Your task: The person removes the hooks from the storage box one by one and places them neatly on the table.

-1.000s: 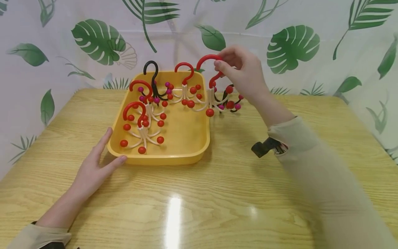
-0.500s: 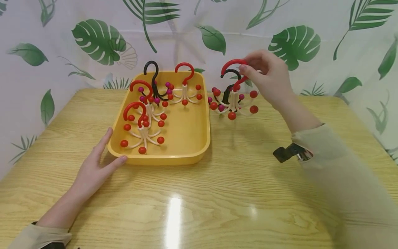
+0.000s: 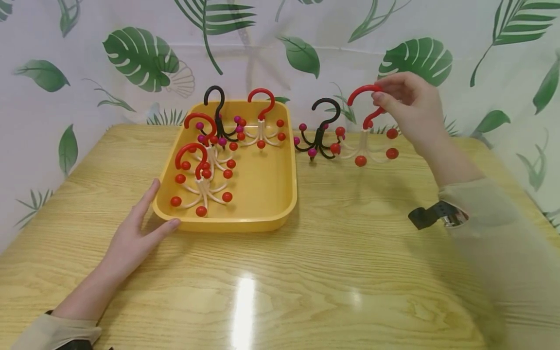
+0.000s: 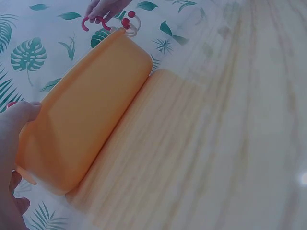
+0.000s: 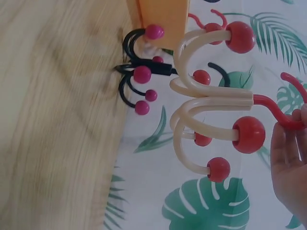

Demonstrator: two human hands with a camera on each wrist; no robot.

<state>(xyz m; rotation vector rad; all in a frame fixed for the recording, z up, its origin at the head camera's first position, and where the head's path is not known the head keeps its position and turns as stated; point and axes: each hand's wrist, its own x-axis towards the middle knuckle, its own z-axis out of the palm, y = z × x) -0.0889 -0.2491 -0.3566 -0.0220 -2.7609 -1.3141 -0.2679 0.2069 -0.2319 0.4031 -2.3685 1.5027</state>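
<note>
In the head view my right hand (image 3: 409,104) pinches the red hook end of a multi-arm hanging hook (image 3: 364,143), with cream arms tipped by red balls. It is held upright above the table, right of a black hanging hook (image 3: 320,138) with magenta balls, which stands on the table. My left hand (image 3: 131,238) rests against the near left corner of a yellow tray (image 3: 245,226), thumb and forefinger spread along its rim. Inside the tray stand a black hook (image 3: 218,121) and several red-and-cream hooks (image 3: 203,187).
The wooden table (image 3: 306,282) runs up to a white wall covering (image 3: 332,24) printed with green leaves. The tray's outer wall (image 4: 91,110) fills much of the left wrist view.
My right hand has carried the red-and-cream hanging hook to the right, from the tray's right edge past the black hook, which now shows fully. My left hand has stayed at the tray corner.
</note>
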